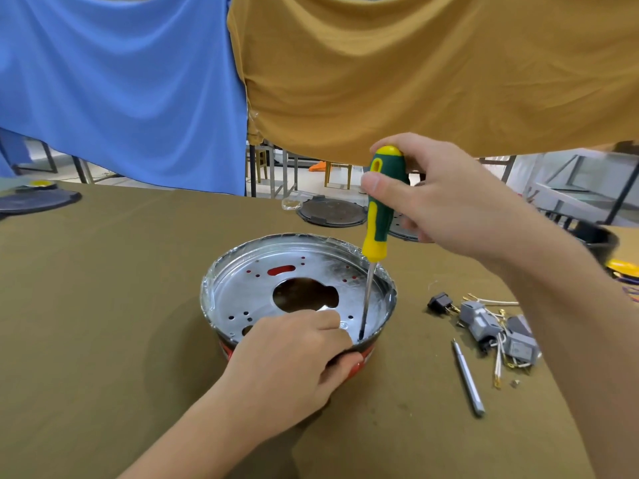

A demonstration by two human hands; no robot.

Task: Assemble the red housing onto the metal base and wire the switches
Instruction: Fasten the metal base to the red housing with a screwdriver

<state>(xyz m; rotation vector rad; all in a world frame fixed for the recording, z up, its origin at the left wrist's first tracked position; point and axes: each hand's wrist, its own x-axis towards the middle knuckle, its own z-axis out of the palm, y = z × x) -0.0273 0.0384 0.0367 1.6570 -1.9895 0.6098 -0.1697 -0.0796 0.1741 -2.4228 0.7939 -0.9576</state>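
olive cloth table (103, 305) — right hand (446, 198) clamped on screwdriver (378, 205), left hand (287, 357) gripping metal base (242, 299).

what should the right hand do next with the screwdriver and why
Probably turn the screwdriver to drive the screw: its tip is down near the metal base's near rim, the right hand grips the handle upright, and the left hand steadies the red housing.
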